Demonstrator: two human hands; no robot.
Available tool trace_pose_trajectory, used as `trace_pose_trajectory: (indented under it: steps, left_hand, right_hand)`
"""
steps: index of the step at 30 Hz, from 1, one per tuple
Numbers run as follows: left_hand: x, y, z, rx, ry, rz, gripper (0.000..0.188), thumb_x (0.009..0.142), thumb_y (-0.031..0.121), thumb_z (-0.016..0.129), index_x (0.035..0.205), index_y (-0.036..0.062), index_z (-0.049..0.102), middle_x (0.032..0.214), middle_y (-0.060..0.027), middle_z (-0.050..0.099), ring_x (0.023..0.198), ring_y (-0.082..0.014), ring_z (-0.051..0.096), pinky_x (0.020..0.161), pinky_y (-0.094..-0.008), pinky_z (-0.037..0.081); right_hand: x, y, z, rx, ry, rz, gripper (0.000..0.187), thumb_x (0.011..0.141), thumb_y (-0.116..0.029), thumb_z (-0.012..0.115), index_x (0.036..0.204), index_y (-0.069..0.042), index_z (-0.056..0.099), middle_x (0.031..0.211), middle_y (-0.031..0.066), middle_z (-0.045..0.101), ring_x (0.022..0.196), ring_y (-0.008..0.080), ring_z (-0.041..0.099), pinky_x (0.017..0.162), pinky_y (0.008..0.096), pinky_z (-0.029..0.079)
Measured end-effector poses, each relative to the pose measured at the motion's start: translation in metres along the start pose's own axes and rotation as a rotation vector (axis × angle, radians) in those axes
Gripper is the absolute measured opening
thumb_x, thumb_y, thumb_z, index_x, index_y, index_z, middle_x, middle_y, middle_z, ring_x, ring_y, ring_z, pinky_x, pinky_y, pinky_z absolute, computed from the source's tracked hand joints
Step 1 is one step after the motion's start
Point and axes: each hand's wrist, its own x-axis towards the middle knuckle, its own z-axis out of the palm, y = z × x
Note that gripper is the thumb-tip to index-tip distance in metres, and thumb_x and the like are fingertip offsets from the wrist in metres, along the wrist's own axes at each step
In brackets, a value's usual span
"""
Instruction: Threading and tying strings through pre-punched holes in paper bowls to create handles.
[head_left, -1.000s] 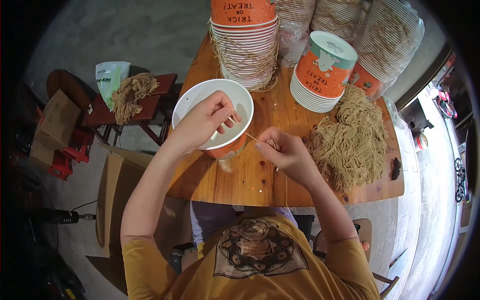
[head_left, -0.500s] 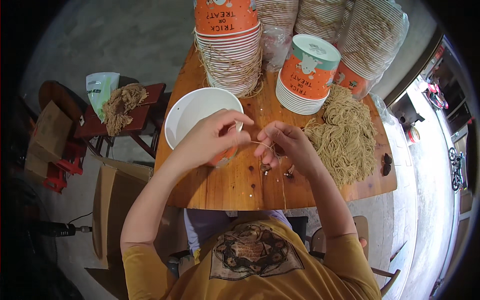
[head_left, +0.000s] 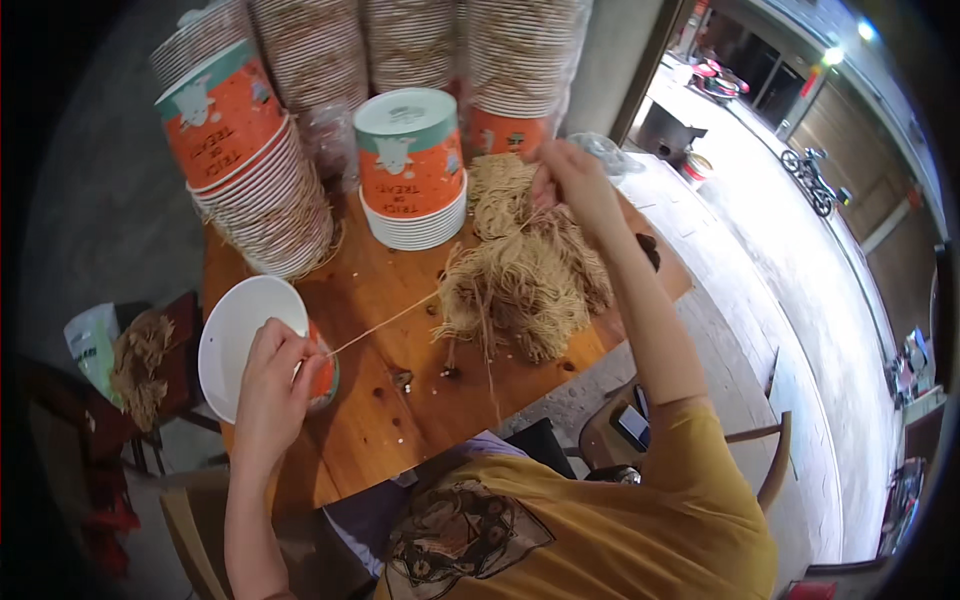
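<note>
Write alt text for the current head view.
A person's left hand is at the rim of an open bucket on a wooden table, with string stretching from beside it toward a tan string pile. The right hand is raised near the pile's far end. Stacked buckets stand behind.

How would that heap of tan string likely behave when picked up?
The heap of tan string would probably sag floppily, since it lies in loose, slumped folds. It may also tangle or trail, as its loose ends stray onto the wooden table.
</note>
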Motion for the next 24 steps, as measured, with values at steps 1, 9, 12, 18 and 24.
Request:
trace_pose_trajectory:
  steps: [1, 9, 12, 18, 24]
  left_hand:
    - [0.0, 0.0, 0.001, -0.049, -0.001, -0.049, 0.007, 0.081, -0.003, 0.06, 0.085, -0.0035, 0.055, 0.087, -0.0121, 0.047, 0.085, -0.0294, 0.051, 0.076, -0.0359, 0.043]
    - [-0.003, 0.0, -0.005, 0.015, 0.005, -0.049, 0.008, 0.08, -0.003, 0.061, 0.085, -0.0035, 0.055, 0.088, -0.0116, 0.047, 0.085, -0.0291, 0.05, 0.076, -0.0365, 0.043]
    - [0.004, 0.002, -0.003, 0.031, -0.001, 0.079, 0.008, 0.079, -0.003, 0.06, 0.085, -0.0035, 0.055, 0.088, -0.0116, 0.047, 0.085, -0.029, 0.051, 0.075, -0.0369, 0.043]
    - [0.001, -0.003, -0.003, 0.018, 0.011, 0.082, 0.007, 0.08, -0.003, 0.059, 0.082, -0.003, 0.053, 0.086, -0.011, 0.047, 0.083, -0.0285, 0.051, 0.072, -0.0372, 0.043]
    - [0.003, -0.001, -0.003, 0.03, 0.004, 0.086, 0.005, 0.082, -0.001, 0.058, 0.081, -0.002, 0.053, 0.085, -0.0106, 0.045, 0.085, -0.0275, 0.05, 0.073, -0.0375, 0.043]
  right_hand:
    - [0.008, -0.005, -0.015, -0.058, 0.07, -0.018, 0.028, 0.096, -0.023, 0.045, 0.095, 0.0, 0.062, 0.062, 0.0007, 0.055, 0.051, 0.006, 0.048, 0.047, 0.0192, 0.037]
    - [0.124, -0.003, -0.141, 0.984, 0.496, -0.05, 0.01, 0.085, 0.0, 0.055, 0.094, 0.0, 0.06, 0.076, 0.002, 0.057, 0.058, 0.0046, 0.052, 0.043, 0.0103, 0.04]
    - [0.167, 0.006, -0.272, 1.117, 0.493, -0.24, 0.012, 0.087, 0.002, 0.045, 0.092, 0.003, 0.055, 0.081, 0.0106, 0.059, 0.07, 0.0183, 0.059, 0.056, 0.0234, 0.05]
    - [0.175, -0.002, -0.178, 0.849, 0.163, -0.18, 0.015, 0.092, -0.011, 0.049, 0.087, 0.002, 0.055, 0.084, 0.0122, 0.064, 0.081, 0.0211, 0.064, 0.078, 0.0322, 0.056]
    - [0.127, 0.002, -0.071, 0.009, -0.041, -0.128, 0.028, 0.092, -0.024, 0.057, 0.102, 0.001, 0.06, 0.085, 0.006, 0.063, 0.075, 0.0123, 0.062, 0.074, 0.0243, 0.052]
